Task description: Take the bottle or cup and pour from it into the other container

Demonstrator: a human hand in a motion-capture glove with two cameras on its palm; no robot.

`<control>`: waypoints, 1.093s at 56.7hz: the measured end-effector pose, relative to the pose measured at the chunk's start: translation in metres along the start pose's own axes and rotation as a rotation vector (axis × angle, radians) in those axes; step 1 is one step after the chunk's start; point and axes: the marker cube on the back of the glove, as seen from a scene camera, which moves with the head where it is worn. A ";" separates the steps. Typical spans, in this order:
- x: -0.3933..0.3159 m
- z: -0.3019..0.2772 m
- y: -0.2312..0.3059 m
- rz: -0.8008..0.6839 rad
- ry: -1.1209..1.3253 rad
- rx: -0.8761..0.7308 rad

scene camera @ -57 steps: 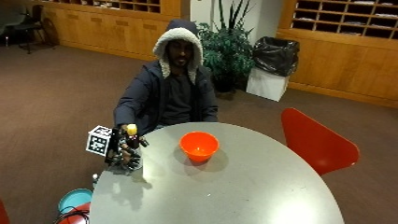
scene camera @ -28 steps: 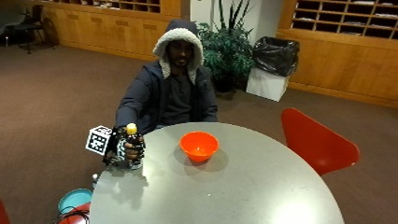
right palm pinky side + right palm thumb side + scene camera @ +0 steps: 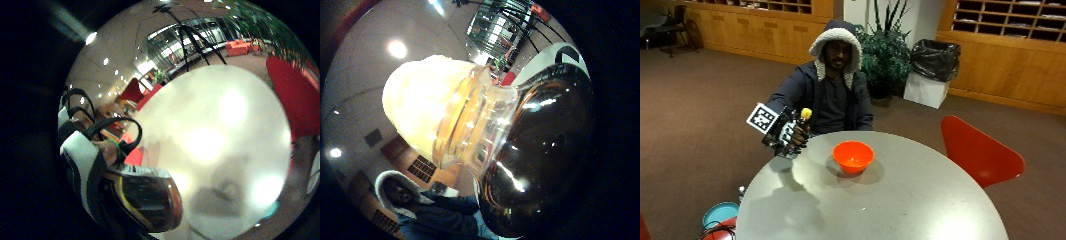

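Gloved right hand (image 3: 792, 136), fingers wrapped round a dark yellow-capped bottle (image 3: 802, 125), lifted above the tabletop (image 3: 906, 200); orange cup (image 3: 853, 157) stands nearby.

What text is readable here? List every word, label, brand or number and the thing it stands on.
None can be read.
Dark bottle with yellow cap, held in the gloved right hand: no label text can be made out.
Orange plastic cup: plain, no print.
Round grey table: bare of print.
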 end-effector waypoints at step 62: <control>-0.108 0.145 -0.049 -0.524 1.498 -0.467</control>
